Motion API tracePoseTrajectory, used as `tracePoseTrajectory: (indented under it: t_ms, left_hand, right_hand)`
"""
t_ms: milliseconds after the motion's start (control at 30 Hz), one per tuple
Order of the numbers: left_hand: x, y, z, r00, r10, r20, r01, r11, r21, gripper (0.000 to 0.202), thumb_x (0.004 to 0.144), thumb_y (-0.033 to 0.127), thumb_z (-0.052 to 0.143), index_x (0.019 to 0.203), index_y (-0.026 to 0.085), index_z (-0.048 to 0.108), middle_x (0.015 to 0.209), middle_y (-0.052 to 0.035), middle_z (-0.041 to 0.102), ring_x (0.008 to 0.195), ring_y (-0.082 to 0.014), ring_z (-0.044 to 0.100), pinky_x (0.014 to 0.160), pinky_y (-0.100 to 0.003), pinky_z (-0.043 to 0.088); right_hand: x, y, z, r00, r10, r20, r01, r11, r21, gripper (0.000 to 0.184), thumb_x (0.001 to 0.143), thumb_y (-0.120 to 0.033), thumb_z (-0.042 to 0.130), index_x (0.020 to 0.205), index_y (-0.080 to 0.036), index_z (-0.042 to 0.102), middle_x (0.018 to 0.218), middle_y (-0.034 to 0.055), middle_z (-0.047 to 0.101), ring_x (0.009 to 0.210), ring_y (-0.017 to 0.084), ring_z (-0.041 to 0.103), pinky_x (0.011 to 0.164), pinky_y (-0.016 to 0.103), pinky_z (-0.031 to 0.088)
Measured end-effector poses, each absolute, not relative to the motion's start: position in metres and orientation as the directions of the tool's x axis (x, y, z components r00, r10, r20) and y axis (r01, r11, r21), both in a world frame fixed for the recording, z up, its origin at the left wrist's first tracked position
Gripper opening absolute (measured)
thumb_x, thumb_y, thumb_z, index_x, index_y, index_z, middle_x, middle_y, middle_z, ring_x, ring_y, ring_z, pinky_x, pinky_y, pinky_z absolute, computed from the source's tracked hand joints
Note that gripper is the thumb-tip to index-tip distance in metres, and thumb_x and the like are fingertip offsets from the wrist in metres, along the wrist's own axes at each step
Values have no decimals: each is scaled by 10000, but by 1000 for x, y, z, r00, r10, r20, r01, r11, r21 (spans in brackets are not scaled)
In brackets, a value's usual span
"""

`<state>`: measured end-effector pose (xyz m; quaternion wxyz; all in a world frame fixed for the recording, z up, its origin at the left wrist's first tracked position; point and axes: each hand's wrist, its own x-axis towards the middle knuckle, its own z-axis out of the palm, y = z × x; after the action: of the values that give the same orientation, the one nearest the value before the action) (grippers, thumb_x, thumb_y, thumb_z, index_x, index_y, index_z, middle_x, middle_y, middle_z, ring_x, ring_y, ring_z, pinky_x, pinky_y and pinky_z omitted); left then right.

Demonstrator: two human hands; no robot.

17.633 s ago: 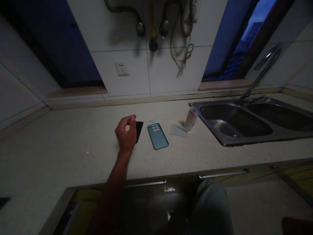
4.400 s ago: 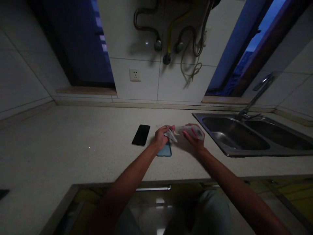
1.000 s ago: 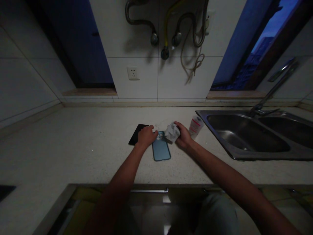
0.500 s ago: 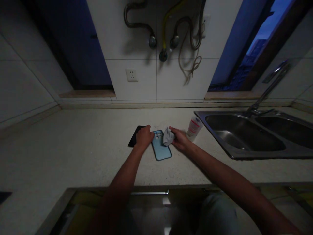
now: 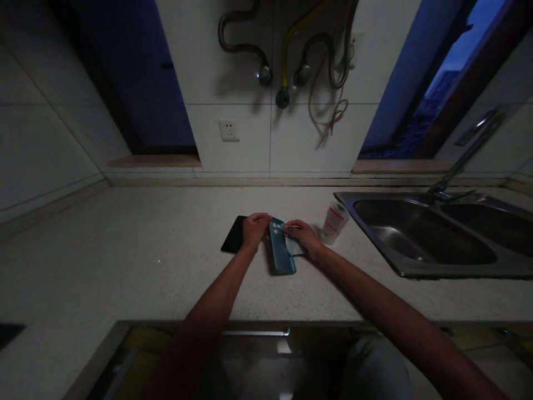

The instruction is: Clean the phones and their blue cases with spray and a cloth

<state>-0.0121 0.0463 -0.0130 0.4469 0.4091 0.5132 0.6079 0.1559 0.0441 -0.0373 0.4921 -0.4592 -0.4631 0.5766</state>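
A blue phone case point(image 5: 281, 255) is tilted up on its edge on the pale countertop point(image 5: 125, 250). My left hand point(image 5: 255, 229) is closed on the case's top left corner. My right hand point(image 5: 302, 236) grips a crumpled grey cloth point(image 5: 293, 246) pressed against the case's right side; the cloth is mostly hidden under the fingers. A black phone point(image 5: 234, 242) lies flat just left of my left hand.
A small white bottle with a red label point(image 5: 333, 223) stands right of my hands. A steel double sink point(image 5: 420, 236) with a tap point(image 5: 466, 150) fills the right. Hoses point(image 5: 291, 50) and a socket point(image 5: 229, 130) are on the wall. The counter's front edge is near me.
The blue case lay flat half a second ago; now its left edge is lifted so it stands tilted. My right hand with the cloth has shifted onto the case's side.
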Motion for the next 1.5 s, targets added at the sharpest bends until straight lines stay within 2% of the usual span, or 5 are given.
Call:
tracePoseTrajectory:
  t_ms: [367,633,1000,1267,1500]
  left_hand:
    - [-6,46,-18,-85,996,25,-464,-62,884,370,577,350,847,851,149,701,749,1,680,670,-114,614,656,-240,492]
    - [1,36,-18,321,927,-192,-516,341,785,453,762,562,744,983,173,676,757,-34,712,565,-151,627,566,-286,509]
    - [-1,42,-24,345,915,-210,-562,380,735,497,873,608,607,1014,141,703,802,-95,738,599,-199,658,560,-310,501]
    - [-2,45,-23,359,910,-208,-611,398,685,475,867,613,619,925,149,700,702,-71,708,562,-187,635,562,-303,498]
    - [0,47,-24,380,896,-231,-631,434,643,478,983,526,443,979,125,703,730,-97,727,642,-230,703,698,-366,564]
  right_hand:
    - [160,46,-42,-118,993,-15,-66,-23,-998,260,596,-411,813,630,-206,656,572,-28,628,532,120,491,518,248,341]
    - [158,47,-43,-69,996,55,-86,49,-995,326,592,-480,825,660,-204,666,670,-6,674,663,151,546,657,270,404]
    - [153,40,-39,-10,1000,-23,-256,-24,-966,392,595,-519,858,735,-213,659,748,17,695,722,182,582,664,302,464]
    - [150,27,-21,-73,992,-107,-430,-128,-894,363,612,-312,867,865,-226,621,804,8,703,731,191,635,645,320,518]
    - [149,31,-25,73,993,92,-355,112,-928,512,596,-214,847,1029,-235,573,927,13,702,818,191,683,764,356,579]
